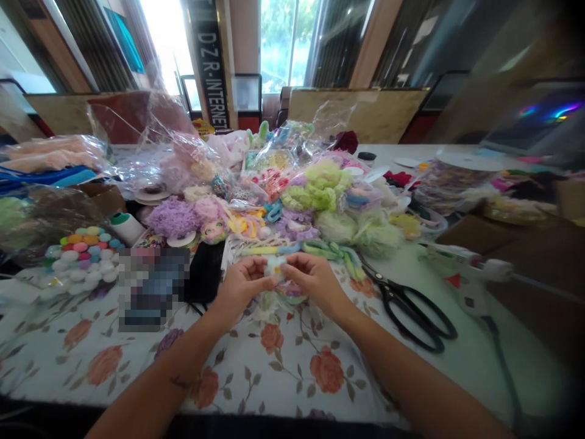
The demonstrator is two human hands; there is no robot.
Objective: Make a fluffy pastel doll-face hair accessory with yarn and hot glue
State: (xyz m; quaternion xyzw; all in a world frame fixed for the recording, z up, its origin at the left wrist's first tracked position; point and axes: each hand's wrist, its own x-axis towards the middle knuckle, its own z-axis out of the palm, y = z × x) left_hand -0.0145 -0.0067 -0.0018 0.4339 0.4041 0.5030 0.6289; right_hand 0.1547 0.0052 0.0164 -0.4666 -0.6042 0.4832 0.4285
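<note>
Near the middle of the table, my left hand and my right hand meet at a small pale piece with a yellow spot, perhaps a flower. Thumbs and fingers of both hands pinch it from either side. Just beneath them lies pastel ruffled material, partly covered by the hands. Beyond my fingertips rests a fuzzy pastel stem in yellow and blue. A green fuzzy twisted piece lies beyond my right hand, and black-handled scissors lie to its right.
A heap of pastel yarn and trims with clear plastic wrap spans the back. Multicoloured pom-poms sit at left, near a thread cone and a blurred-out phone. At right are a glue gun and a cardboard box.
</note>
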